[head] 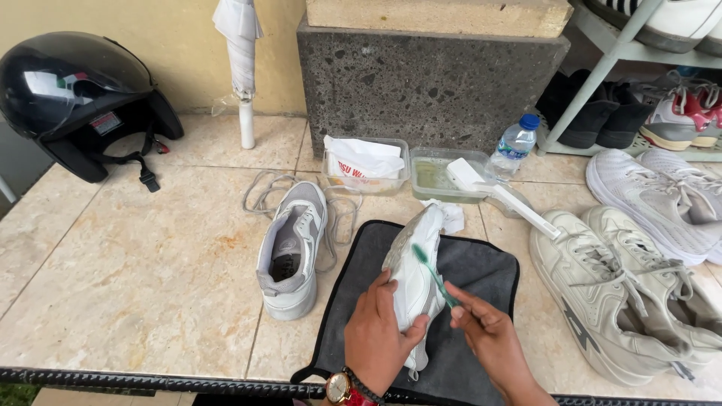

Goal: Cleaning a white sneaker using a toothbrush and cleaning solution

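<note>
One white packet [366,159] — clear tub [331,177], mid-floor.

white printed packet [366,160] in clear tub [401,183]

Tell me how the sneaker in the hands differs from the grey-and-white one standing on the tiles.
The held sneaker is gripped by the left hand and tipped on its side over the dark towel; the standing sneaker sits upright on bare tile. A green toothbrush touches only the held one. Both appear unlaced.
</note>
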